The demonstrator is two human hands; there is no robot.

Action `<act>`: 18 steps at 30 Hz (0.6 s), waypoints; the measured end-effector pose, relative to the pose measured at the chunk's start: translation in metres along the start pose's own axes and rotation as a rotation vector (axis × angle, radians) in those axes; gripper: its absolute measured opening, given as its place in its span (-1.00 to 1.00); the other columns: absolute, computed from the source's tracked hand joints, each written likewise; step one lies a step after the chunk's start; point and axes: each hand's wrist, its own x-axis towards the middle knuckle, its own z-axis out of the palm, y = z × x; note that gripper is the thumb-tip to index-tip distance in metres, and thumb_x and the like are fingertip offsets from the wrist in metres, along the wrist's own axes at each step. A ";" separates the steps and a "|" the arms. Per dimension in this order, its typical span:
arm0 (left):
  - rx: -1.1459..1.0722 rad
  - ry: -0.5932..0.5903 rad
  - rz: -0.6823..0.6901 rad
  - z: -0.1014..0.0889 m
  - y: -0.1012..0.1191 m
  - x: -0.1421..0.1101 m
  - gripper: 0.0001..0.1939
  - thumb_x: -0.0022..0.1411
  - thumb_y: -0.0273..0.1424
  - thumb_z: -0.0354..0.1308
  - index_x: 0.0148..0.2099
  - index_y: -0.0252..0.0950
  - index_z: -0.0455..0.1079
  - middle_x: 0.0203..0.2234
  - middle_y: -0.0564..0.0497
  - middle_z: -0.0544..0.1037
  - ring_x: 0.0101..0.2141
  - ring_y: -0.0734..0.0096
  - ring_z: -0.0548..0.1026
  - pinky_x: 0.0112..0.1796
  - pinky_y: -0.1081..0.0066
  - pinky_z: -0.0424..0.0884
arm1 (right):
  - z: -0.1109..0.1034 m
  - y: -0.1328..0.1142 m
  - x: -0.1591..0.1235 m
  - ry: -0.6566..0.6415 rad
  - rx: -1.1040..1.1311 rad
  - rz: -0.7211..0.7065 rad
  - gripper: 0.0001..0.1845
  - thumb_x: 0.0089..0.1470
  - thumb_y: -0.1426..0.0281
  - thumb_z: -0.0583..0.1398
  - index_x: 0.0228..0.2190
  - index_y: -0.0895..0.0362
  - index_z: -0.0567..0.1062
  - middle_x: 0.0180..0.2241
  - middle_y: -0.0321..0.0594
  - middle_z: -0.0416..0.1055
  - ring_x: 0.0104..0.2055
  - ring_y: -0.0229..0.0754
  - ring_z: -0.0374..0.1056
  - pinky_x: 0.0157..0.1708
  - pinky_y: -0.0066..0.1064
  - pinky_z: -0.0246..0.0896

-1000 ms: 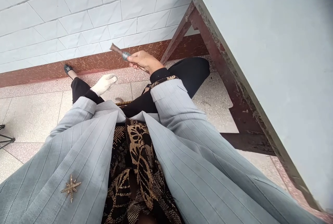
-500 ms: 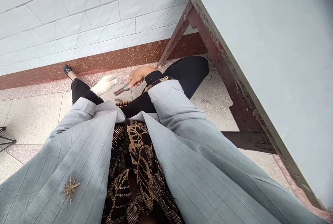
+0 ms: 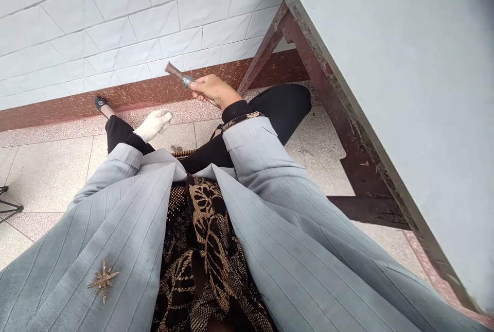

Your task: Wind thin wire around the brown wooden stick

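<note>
My right hand, bare, is raised in front of the wall base. Its fingers are wrapped round a brown tool with grey binding, whose blunt brown end points up and left. The part inside the hand is hidden, so its kind is unclear. Lower and to the left, my left hand wears a white knitted glove. Its fingers are curled together, and whatever they hold is too small to name. Small brown pieces lie between my legs, by a yellow-and-black striped edge that my jacket partly covers.
A pale tabletop on a dark red frame stands close on my right. Ahead is a white tiled wall with a red-brown base strip. Thin black metal legs show at the left edge, on the speckled floor.
My right hand has lifted the brown tool up and away from my lap, and its blunt end has swung upward. My gloved left hand has stayed nearly in place.
</note>
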 end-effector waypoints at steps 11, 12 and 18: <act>0.182 -0.019 0.036 0.003 0.009 -0.003 -0.70 0.39 -0.25 0.14 -0.36 -0.32 0.40 -0.70 0.18 0.16 -0.67 0.60 0.06 -0.59 0.44 -0.04 | 0.014 0.004 0.007 -0.096 -0.799 0.159 -0.69 0.26 0.23 0.33 -0.19 0.26 0.67 -0.42 -0.13 0.50 -0.34 -0.17 0.39 -0.29 -0.33 0.19; 0.177 0.000 0.040 0.003 0.009 -0.003 -0.71 0.39 -0.26 0.13 -0.35 -0.32 0.40 -0.70 0.19 0.16 -0.67 0.59 0.05 -0.60 0.44 -0.05 | 0.015 0.003 0.006 -0.143 -0.831 0.151 -0.69 0.25 0.23 0.33 -0.18 0.25 0.67 -0.41 -0.14 0.51 -0.33 -0.17 0.39 -0.29 -0.34 0.17; 0.198 0.066 0.062 0.002 0.014 -0.002 -0.75 0.37 -0.28 0.11 -0.35 -0.30 0.35 -0.69 0.18 0.19 -0.65 0.58 0.07 -0.57 0.44 -0.03 | 0.019 -0.001 -0.002 -0.488 -0.883 0.219 -0.75 0.24 0.26 0.35 -0.31 0.23 0.65 -0.53 -0.27 0.43 -0.50 -0.29 0.24 -0.38 -0.37 0.08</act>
